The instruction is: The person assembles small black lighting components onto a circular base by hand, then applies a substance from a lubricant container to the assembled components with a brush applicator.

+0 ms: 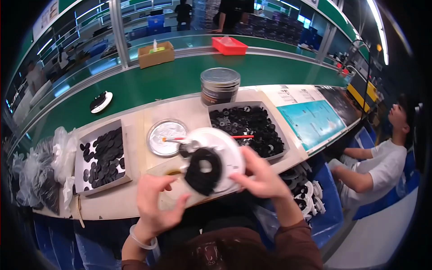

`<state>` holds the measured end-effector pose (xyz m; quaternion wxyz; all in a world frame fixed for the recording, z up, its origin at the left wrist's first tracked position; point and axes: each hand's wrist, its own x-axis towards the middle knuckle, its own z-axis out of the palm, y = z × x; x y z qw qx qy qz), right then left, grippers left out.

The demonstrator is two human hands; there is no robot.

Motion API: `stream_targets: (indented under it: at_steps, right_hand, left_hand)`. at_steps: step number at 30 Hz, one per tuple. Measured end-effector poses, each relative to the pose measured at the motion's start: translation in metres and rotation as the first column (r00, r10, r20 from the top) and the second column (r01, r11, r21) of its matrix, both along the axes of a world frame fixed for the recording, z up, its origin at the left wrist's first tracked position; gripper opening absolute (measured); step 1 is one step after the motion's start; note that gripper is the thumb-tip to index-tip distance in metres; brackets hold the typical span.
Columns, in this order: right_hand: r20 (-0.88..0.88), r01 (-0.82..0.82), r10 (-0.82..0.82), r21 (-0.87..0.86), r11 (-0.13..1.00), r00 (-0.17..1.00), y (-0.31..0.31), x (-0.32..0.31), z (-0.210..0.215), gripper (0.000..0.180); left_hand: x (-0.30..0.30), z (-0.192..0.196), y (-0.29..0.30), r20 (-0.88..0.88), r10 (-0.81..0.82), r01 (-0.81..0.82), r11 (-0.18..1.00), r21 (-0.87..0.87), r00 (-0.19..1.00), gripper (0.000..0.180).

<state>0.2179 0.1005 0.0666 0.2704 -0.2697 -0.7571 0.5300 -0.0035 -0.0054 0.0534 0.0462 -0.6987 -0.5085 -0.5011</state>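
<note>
My right hand [263, 175] grips a white plastic disc [230, 153] by its right edge, tilted above the table's front edge. On the disc's near left side sits a black rounded part [198, 177] with a hole through it. My left hand [157, 200] is just left of that part, thumb and forefinger apart with nothing visible between them. Behind the disc, a red-handled brush [245, 136] lies across a shallow round silver lid [164, 146]. A tray of small black rings [247, 128] is beyond my right hand; black discs [108, 146] fill part of a white box to the left.
A round metal tin [220, 83] stands behind the ring tray. Farther back are a cardboard box [156, 55] and a red bin [230, 46]. Plastic bags [38, 168] crowd the left end. At right, white and black parts [310, 198] lie in a blue-lined container near a seated person [373, 164].
</note>
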Motion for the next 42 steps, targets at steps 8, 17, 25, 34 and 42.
stream_targets:
  at_steps: [8, 17, 25, 34, 42]
  right_hand:
    - [0.264, -0.139, 0.078, 0.221, 0.965, 0.961, -0.009, -0.053, -0.039, 0.03]
    - [0.275, 0.119, -0.288, 0.502, 0.857, 0.917, 0.005, -0.045, -0.034, 0.018]
    - [0.118, 0.212, -0.303, 0.484, 0.849, 0.946, 0.013, -0.063, -0.052, 0.022]
    - [0.168, 0.121, -0.298, 0.651, 0.749, 0.94, 0.02, -0.083, -0.062, 0.024]
    - [0.181, 0.056, -0.214, 0.623, 0.78, 0.96, 0.009, -0.076, -0.059, 0.027]
  left_hand:
    - [0.007, -0.017, 0.001, -0.396, 0.34, -0.374, 0.927, -0.011, 0.853, 0.029]
    - [0.015, -0.038, 0.008, -0.479, 0.36, -0.44, 0.896, -0.063, 0.801, 0.03]
    - [0.014, -0.041, 0.009, -0.416, 0.189, -0.28, 0.945, -0.17, 0.889, 0.023]
    - [0.016, -0.037, 0.013, -0.411, 0.2, -0.315, 0.92, -0.233, 0.889, 0.027]
    - [-0.003, -0.027, 0.011, -0.312, 0.056, -0.154, 0.941, -0.3, 0.948, 0.028]
